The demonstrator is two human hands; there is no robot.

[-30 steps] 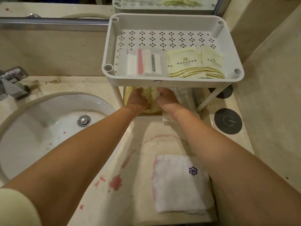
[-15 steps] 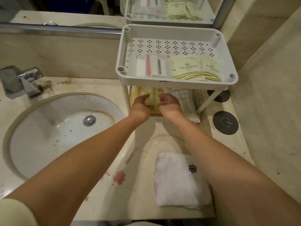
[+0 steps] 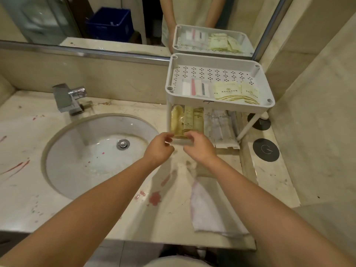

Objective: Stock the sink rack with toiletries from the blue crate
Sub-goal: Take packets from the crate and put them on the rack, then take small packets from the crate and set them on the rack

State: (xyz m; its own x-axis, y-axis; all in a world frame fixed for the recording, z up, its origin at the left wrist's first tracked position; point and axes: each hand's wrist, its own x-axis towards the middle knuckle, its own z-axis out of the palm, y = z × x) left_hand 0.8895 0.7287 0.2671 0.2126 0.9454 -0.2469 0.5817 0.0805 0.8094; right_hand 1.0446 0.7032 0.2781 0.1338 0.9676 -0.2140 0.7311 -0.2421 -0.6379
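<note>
The white two-tier sink rack [image 3: 219, 105] stands on the counter by the right wall. On its top tier lie clear packets [image 3: 195, 87] with white and pink items, beside yellow sachets [image 3: 229, 91]. Under it, the lower level carries yellow packets [image 3: 187, 120] and clear wrapped sticks [image 3: 219, 126]. My left hand [image 3: 159, 148] and my right hand [image 3: 199, 148] hover side by side at the front edge of the lower level, fingers loosely curled and holding nothing. The blue crate [image 3: 109, 24] shows only in the mirror.
A round sink basin [image 3: 86, 162] with a chrome faucet [image 3: 67, 99] fills the left of the stained counter. A folded white towel [image 3: 210, 209] lies near the front edge. Two black discs [image 3: 265, 150] sit right of the rack, close to the wall.
Both hands have drawn back out from under the top tier, off the yellow packets, to the rack's front edge. The view has tilted up and now shows the mirror.
</note>
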